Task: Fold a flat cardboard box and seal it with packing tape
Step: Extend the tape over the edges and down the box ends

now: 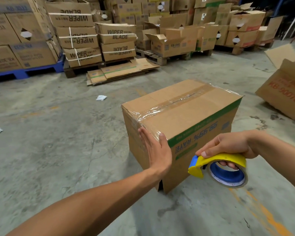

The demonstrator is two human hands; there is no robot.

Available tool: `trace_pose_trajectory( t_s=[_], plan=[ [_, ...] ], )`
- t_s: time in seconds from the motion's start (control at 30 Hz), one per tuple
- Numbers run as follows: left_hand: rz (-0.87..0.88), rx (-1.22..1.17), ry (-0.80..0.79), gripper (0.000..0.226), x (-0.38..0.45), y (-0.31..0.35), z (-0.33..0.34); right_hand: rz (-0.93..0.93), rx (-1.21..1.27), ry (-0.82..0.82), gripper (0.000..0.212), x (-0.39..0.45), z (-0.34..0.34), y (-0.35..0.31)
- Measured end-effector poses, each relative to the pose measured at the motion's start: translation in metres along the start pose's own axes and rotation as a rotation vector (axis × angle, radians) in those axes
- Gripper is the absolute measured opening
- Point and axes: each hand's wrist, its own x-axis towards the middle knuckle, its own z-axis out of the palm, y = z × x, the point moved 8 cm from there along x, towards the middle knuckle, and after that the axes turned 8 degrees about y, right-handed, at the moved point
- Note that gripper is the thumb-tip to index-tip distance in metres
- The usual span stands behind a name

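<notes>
A brown cardboard box [191, 116] with a green stripe stands folded on the concrete floor. Clear packing tape [174, 103] runs along its top seam and down the near left end. My left hand [153, 149] presses flat, fingers straight, against that left end over the tape. My right hand [228, 147] grips a yellow and blue tape dispenser [218, 169] holding a roll of clear tape, just in front of the box's long side.
An open box [283, 94] lies tilted at the right. Flattened cardboard sheets [121, 72] lie on the floor behind. Pallets stacked with boxes [95, 36] line the back. Scraps of paper [101, 97] lie on the floor at left.
</notes>
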Motion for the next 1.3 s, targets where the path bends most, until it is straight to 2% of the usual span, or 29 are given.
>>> trace_pose_trajectory(
  t_s=[0.2,0.33,0.43,0.63,0.77,0.83,0.97,1.13,1.3],
  plan=[
    [0.008,-0.025,0.018,0.068,0.001,0.006,-0.003,0.036,-0.024,-0.028,0.030,0.011,0.006,0.016],
    [-0.020,-0.010,-0.032,0.080,0.008,-0.012,-0.010,0.028,-0.062,-0.048,0.032,0.016,0.016,0.017],
    [-0.024,0.007,-0.057,0.081,0.012,-0.016,-0.017,0.007,-0.100,-0.043,0.035,0.019,0.027,0.015],
    [0.027,0.055,-0.083,0.081,0.021,-0.013,-0.026,-0.012,-0.255,-0.043,0.036,0.031,0.062,0.010],
    [-0.031,-0.022,-0.051,0.093,0.033,-0.018,-0.033,-0.053,-0.333,-0.040,0.042,0.037,0.077,0.003],
    [-0.041,-0.030,-0.048,0.096,0.042,-0.011,-0.036,-0.105,-0.448,-0.011,0.043,0.040,0.082,-0.002],
    [-0.052,-0.016,-0.008,0.091,0.071,0.009,-0.038,-0.127,-0.525,-0.024,0.042,0.046,0.091,-0.003],
    [-0.100,0.159,-0.009,0.074,0.090,0.010,-0.027,-0.140,-0.494,-0.025,0.039,0.056,0.090,-0.009],
    [-0.083,0.239,0.016,0.076,0.097,0.005,-0.032,-0.190,-0.444,-0.018,0.036,0.059,0.087,-0.026]
  ],
)
